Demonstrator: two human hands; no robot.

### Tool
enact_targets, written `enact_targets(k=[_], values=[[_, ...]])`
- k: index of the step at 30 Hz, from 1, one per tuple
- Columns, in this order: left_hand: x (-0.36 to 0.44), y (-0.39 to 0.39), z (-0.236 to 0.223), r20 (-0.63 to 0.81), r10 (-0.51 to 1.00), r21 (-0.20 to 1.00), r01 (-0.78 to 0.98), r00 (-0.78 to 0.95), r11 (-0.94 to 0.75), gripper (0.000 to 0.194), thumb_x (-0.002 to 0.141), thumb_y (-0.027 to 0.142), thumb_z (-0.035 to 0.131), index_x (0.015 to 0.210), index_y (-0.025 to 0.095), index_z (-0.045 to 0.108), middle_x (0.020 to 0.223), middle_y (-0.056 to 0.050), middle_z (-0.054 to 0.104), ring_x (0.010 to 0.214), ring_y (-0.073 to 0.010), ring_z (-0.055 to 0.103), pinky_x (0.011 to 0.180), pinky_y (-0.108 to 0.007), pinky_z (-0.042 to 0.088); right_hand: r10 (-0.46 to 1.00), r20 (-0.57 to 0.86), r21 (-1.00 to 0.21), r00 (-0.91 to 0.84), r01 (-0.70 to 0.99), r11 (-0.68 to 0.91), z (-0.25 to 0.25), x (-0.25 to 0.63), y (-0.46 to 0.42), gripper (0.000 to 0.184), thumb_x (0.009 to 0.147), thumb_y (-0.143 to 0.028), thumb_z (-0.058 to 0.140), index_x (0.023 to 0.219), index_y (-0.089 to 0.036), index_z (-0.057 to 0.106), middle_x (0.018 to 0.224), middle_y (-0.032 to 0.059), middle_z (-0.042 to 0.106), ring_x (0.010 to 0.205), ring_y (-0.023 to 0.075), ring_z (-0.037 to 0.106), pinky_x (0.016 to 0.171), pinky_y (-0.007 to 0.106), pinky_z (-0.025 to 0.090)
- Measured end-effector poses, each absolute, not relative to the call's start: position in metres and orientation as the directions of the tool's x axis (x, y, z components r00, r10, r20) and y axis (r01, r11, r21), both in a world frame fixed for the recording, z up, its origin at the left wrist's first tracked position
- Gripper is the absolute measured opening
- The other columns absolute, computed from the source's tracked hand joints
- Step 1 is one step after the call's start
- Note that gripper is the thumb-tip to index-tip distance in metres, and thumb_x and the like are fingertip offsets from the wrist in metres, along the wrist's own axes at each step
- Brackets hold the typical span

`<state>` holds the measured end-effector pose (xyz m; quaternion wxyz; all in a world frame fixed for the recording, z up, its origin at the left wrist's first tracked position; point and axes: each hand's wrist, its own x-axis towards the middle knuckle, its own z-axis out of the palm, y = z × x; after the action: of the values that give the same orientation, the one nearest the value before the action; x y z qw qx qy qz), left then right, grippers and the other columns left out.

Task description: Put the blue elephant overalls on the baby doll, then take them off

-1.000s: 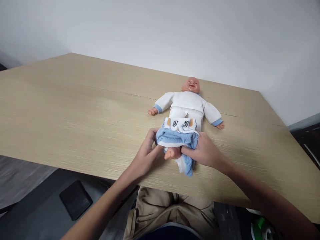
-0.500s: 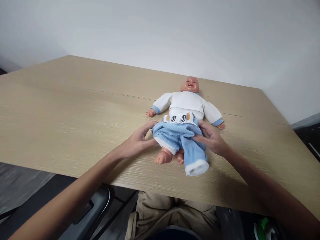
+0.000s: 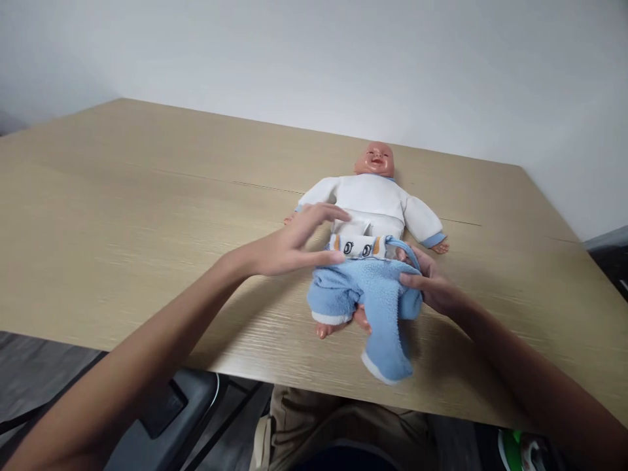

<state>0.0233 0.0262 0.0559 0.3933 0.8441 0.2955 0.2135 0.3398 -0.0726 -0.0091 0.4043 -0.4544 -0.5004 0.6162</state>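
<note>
A baby doll (image 3: 370, 196) in a white top with blue cuffs lies face up, its head toward the wall. Blue fuzzy doll pants (image 3: 366, 281) with white hems and a printed eye panel cover its hips and legs. One small foot pokes out of the leg on the left; the other pant leg hangs loose toward me. My left hand (image 3: 299, 245) hovers by the waistband with thumb and fingers apart, gripping nothing. At the opposite side, my right hand (image 3: 434, 281) pinches the pants and holds their waist edge stretched away from the doll.
The wooden table (image 3: 147, 229) reaches back to a pale wall. Below its near edge are a dark chair (image 3: 167, 418) on the left, my lap in tan trousers (image 3: 304, 418), and a green and white object (image 3: 520, 451) at lower right.
My left hand has let go of the pants and risen toward the doll's belly. My right hand has pulled the waistband outward on its side, and the loose leg has swung nearer me.
</note>
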Motion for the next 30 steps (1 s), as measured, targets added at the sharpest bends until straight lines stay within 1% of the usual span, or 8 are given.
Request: enact_targets(k=[4, 8, 11, 14, 19, 22, 26, 30], values=[[0.071, 0.039, 0.08, 0.036, 0.449, 0.726, 0.285, 0.893, -0.625, 0.043, 0.083, 0.055, 0.092, 0.111, 0.024, 0.085, 0.135, -0.01, 0.081, 0.142, -0.0406, 0.062, 0.134, -0.051, 0.038, 0.954, -0.121, -0.987, -0.274, -0.066, -0.144, -0.011, 0.346, -0.075, 0.067, 0.071, -0.06, 0.104, 0.101, -0.03, 0.052, 0.085, -0.0049, 0.049, 0.069, 0.0161, 0.045, 0.063, 0.028, 0.046], [0.102, 0.056, 0.083, -0.089, 0.208, 0.832, 0.188, 0.974, -0.522, 0.033, 0.088, 0.049, 0.088, 0.104, 0.021, 0.084, 0.103, -0.005, 0.085, 0.097, -0.0291, 0.077, 0.094, -0.038, 0.061, 0.953, -0.07, -0.995, -0.294, -0.051, -0.089, -0.01, 0.355, -0.076, 0.061, 0.078, -0.06, 0.101, 0.111, -0.03, 0.059, 0.092, -0.0026, 0.058, 0.076, 0.0186, 0.056, 0.068, 0.029, 0.052], [0.114, 0.063, 0.076, -0.012, 0.154, 0.896, 0.079, 0.988, -0.437, 0.032, 0.089, 0.042, 0.086, 0.112, 0.019, 0.084, 0.109, -0.004, 0.086, 0.099, -0.027, 0.079, 0.087, -0.034, 0.062, 0.9, -0.096, -0.995, -0.426, 0.012, -0.101, -0.005, 0.364, -0.08, 0.058, 0.087, -0.063, 0.093, 0.126, -0.029, 0.068, 0.11, 0.0033, 0.072, 0.097, 0.0253, 0.07, 0.086, 0.037, 0.061], [0.123, 0.062, 0.067, 0.005, 0.124, 0.928, 0.042, 0.992, -0.369, 0.027, 0.093, 0.039, 0.083, 0.112, 0.019, 0.083, 0.113, -0.005, 0.087, 0.102, -0.0269, 0.081, 0.088, -0.033, 0.064, 0.829, -0.204, -0.978, -0.521, 0.133, -0.158, -0.004, 0.373, -0.089, 0.043, 0.096, -0.063, 0.086, 0.117, -0.027, 0.077, 0.109, 0.0047, 0.079, 0.099, 0.0279, 0.074, 0.09, 0.041, 0.063], [0.127, 0.055, 0.062, -0.085, 0.008, 0.968, 0.084, 0.996, -0.238, 0.037, 0.087, 0.038, 0.095, 0.118, 0.021, 0.084, 0.124, -0.004, 0.087, 0.114, -0.0301, 0.082, 0.102, -0.036, 0.067, 0.956, -0.172, -0.982, -0.237, -0.031, -0.185, -0.023, 0.376, -0.102, 0.052, 0.087, -0.073, 0.091, 0.117, -0.032, 0.08, 0.105, 0.0044, 0.079, 0.092, 0.0283, 0.074, 0.083, 0.041, 0.065], [0.126, 0.053, 0.062, -0.137, -0.062, 0.982, 0.127, 0.989, -0.141, 0.036, 0.082, 0.039, 0.1, 0.108, 0.019, 0.085, 0.114, -0.004, 0.088, 0.107, -0.0306, 0.083, 0.102, -0.037, 0.069, 0.97, -0.203, -0.973, -0.135, -0.085, -0.216, -0.03, 0.372, -0.101, 0.062, 0.088, -0.084, 0.082, 0.127, -0.035, 0.078, 0.109, 0.0056, 0.079, 0.1, 0.03, 0.076, 0.088, 0.043, 0.066], [0.128, 0.052, 0.06, -0.128, -0.035, 0.987, 0.124, 0.991, -0.106, 0.031, 0.081, 0.04, 0.102, 0.099, 0.019, 0.088, 0.107, -0.004, 0.089, 0.105, -0.0305, 0.084, 0.103, -0.037, 0.07, 0.92, -0.201, -0.979, -0.336, 0.091, -0.18, -0.017, 0.373, -0.097, 0.06, 0.096, -0.084, 0.075, 0.121, -0.03, 0.08, 0.108, 0.0069, 0.077, 0.104, 0.0294, 0.074, 0.089, 0.04, 0.065], [0.13, 0.046, 0.061, -0.086, 0.03, 0.992, 0.088, 0.996, -0.089, 0.027, 0.085, 0.039, 0.1, 0.102, 0.019, 0.09, 0.114, -0.006, 0.089, 0.112, -0.0318, 0.084, 0.107, -0.038, 0.07, 0.798, -0.208, -0.975, -0.566, 0.188, -0.121, -0.001, 0.382, -0.099, 0.065, 0.089, -0.088, 0.08, 0.097, -0.024, 0.08, 0.09, 0.005, 0.073, 0.083, 0.0256, 0.069, 0.075, 0.038, 0.063]])
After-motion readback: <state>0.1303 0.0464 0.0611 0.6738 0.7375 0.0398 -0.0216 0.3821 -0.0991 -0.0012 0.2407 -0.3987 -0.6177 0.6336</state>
